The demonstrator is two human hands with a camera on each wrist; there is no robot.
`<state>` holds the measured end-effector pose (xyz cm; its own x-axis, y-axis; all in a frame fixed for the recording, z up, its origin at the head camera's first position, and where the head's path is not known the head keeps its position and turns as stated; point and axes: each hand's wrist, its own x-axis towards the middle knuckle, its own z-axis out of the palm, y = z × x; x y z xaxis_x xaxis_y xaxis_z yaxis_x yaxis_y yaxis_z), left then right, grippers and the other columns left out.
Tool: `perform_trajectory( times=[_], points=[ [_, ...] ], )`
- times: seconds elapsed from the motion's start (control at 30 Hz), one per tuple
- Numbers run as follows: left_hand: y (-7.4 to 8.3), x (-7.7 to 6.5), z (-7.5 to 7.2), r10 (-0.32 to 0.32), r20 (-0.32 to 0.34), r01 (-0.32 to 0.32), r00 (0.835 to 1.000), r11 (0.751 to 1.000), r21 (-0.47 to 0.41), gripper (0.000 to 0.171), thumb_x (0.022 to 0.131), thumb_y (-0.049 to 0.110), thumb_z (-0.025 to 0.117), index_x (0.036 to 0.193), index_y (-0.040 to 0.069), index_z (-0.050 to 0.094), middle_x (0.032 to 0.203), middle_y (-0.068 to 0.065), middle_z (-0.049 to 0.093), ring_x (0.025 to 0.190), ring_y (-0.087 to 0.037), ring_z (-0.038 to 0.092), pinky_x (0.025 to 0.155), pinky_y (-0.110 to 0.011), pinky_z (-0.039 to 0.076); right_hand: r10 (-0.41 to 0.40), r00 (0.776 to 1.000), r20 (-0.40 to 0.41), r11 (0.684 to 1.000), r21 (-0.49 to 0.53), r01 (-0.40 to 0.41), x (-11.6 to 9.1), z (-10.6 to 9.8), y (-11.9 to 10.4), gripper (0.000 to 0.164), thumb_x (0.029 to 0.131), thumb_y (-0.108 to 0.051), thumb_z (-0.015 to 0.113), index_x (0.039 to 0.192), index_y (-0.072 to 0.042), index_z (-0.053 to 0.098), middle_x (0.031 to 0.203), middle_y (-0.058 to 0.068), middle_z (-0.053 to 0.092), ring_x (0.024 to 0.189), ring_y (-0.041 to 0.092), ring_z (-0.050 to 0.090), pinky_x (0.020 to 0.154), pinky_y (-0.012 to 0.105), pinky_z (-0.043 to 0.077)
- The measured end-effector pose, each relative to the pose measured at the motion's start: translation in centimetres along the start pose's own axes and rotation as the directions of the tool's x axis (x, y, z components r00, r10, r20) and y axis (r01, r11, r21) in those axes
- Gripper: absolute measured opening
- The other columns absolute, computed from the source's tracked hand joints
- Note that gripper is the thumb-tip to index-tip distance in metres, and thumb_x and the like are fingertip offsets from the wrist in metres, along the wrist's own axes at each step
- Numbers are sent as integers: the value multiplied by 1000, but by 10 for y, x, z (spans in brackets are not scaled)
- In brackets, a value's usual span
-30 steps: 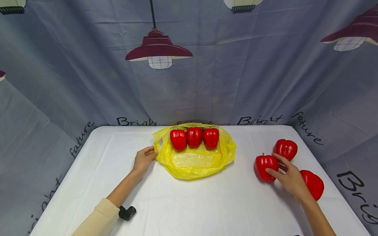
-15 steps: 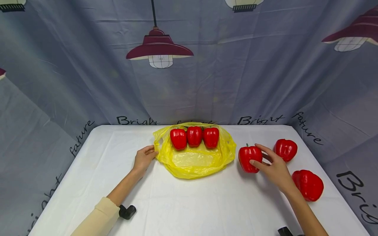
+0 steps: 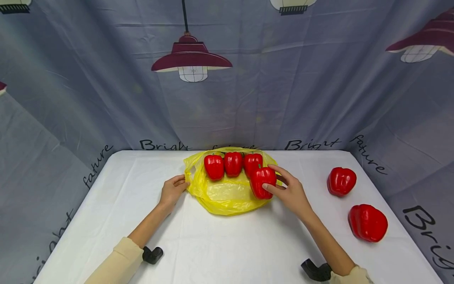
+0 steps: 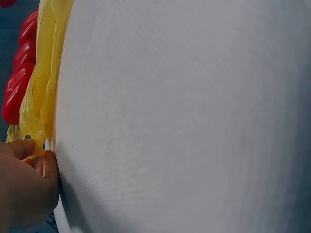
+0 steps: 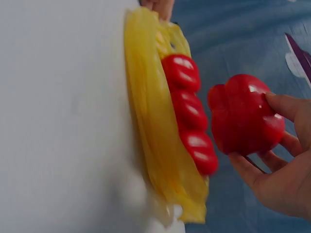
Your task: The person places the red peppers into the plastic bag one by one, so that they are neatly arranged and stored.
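Note:
A yellow plastic bag (image 3: pixel 230 197) lies spread on the table with three red bell peppers (image 3: pixel 233 164) in a row along its far side. At its left edge, my left hand (image 3: pixel 172 192) pinches the thin plastic between thumb and fingers; the left wrist view shows the bunched bag edge (image 4: pixel 36 116) between them. My right hand (image 3: pixel 291 193) grips another red bell pepper (image 3: pixel 263 182) by its sides, over the right part of the bag. In the right wrist view this held pepper (image 5: pixel 245 115) hangs apart from the row, above the bag's opening.
Two more red bell peppers lie on the right of the white table, one farther back (image 3: pixel 341 181) and one nearer (image 3: pixel 368 223). Black wrist cameras (image 3: pixel 153 255) sit on both forearms. A grey-blue curtain (image 3: pixel 227 110) with printed lamps closes off the back and sides.
My right hand has carried its bell pepper leftward from the right side of the table to over the bag. My left hand has kept its place on the bag's edge.

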<state>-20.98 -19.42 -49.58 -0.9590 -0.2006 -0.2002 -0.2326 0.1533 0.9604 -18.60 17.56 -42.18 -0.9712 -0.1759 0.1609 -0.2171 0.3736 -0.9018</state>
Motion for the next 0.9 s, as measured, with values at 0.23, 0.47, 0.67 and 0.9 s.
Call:
perform_trajectory(
  times=[0.23, 0.47, 0.67, 0.9],
  points=[
    [-1, 0, -1, -1, 6, 1, 1000, 1000, -5, 41, 96, 4, 65, 135, -4, 57, 127, -22, 62, 115, -27, 60, 86, -19, 52, 4, 999, 38, 999, 53, -6, 16, 39, -1, 58, 89, -13, 77, 142, -12, 55, 141, 15, 51, 124, 38, 52, 91, 45, 54],
    [-1, 1, -1, -3, 6, 3, 1000, 1000, -7, 41, 96, 4, 65, 136, -4, 57, 128, -22, 62, 114, -27, 60, 86, -20, 52, 1, 998, 67, 997, 76, -6, 25, 73, -15, 56, 88, -7, 76, 140, -5, 55, 139, 19, 53, 123, 40, 51, 94, 49, 52],
    [-1, 1, -1, -3, 3, 3, 1000, 1000, -12, 41, 96, 4, 66, 135, -4, 57, 127, -22, 62, 112, -26, 61, 83, -17, 52, -7, 998, 67, 995, 99, 0, 33, 102, 0, 57, 86, -10, 79, 139, -8, 57, 139, 14, 54, 124, 36, 52, 93, 49, 53],
    [-1, 1, -1, 3, 9, -3, 1000, 1000, -24, 42, 96, 3, 66, 136, -5, 57, 126, -23, 63, 111, -25, 61, 82, -16, 51, -25, 995, 92, 993, 114, 14, 32, 121, 8, 52, 86, -12, 80, 135, -14, 61, 134, 7, 58, 119, 29, 56, 92, 43, 54]
  ],
)
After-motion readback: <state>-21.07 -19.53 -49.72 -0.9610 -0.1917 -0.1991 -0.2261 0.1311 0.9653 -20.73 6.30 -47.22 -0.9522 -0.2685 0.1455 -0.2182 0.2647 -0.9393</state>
